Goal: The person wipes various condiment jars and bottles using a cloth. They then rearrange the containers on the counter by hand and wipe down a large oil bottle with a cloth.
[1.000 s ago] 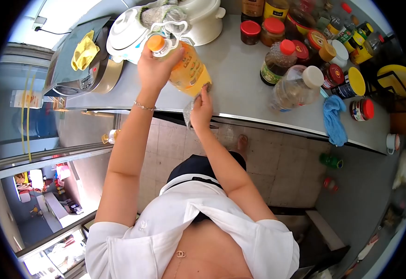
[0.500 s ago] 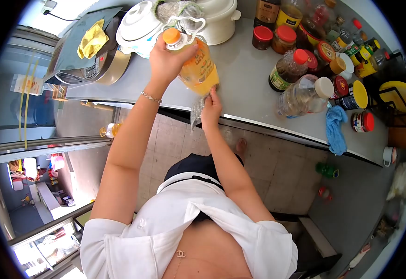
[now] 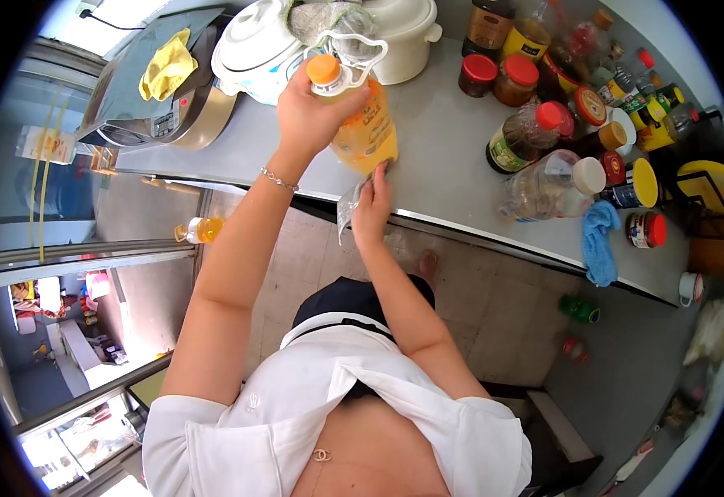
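Note:
An orange-capped bottle (image 3: 364, 132) with yellow-orange contents and a white handle is tilted over the grey counter (image 3: 453, 178). Wrapped round its neck, just below the cap, is my left hand (image 3: 316, 116), a bracelet on the wrist. My right hand (image 3: 373, 207) is closed on a greyish cloth (image 3: 347, 211) at the bottle's lower end; part of the cloth hangs down past the counter's front edge. Whether the bottle's base touches the counter cannot be made out.
White lidded pots (image 3: 254, 41) stand behind the bottle. A cooker (image 3: 188, 116) with a yellow cloth (image 3: 168, 66) is at the left. Several jars and bottles, a clear bottle (image 3: 544, 186) and a blue cloth (image 3: 600, 244) are at the right.
The view has shifted. Both hands still hold the bottle and the cloth, and appear slightly further right in the picture; the cloth at the bottle's lower end has changed shape.

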{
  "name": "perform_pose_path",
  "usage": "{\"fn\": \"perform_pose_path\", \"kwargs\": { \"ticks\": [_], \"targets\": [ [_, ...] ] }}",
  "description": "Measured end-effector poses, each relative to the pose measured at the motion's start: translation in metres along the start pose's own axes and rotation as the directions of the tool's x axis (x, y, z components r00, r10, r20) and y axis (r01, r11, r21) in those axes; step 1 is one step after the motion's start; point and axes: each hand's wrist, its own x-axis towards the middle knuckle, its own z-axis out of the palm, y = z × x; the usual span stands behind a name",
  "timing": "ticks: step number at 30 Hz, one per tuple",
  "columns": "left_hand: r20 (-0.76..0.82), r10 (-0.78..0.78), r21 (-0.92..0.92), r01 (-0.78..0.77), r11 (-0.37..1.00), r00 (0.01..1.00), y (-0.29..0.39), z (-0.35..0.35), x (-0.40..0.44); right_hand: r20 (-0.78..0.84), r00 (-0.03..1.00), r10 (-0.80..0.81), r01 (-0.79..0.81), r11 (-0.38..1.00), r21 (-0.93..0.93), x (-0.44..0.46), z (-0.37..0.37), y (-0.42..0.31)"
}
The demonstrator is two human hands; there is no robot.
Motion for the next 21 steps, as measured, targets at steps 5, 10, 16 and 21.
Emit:
{"fn": "perform_pose_path", "kwargs": {
  "ticks": [5,10,16,21],
  "targets": [
    [0.005,-0.005,-0.015,0.005,1.000,1.000,0.001,0.000,0.001,0.028,0.999,-0.029,0.031,0.997,-0.067,-0.004,-0.006,0.004],
    [0.004,-0.018,-0.042,0.018,0.999,1.000,-0.001,0.001,0.000,0.028,0.998,0.061,-0.060,0.998,-0.037,0.020,-0.014,-0.007],
    [0.029,0.024,0.019,-0.025,1.000,0.999,-0.001,-0.003,0.003,0.048,0.996,0.069,-0.071,0.997,0.030,0.023,-0.012,0.014],
    [0.026,0.009,-0.009,-0.009,1.000,1.000,-0.005,-0.002,0.008,0.086,0.990,-0.112,0.124,0.980,-0.155,0.006,-0.012,0.008]
  ]
}}
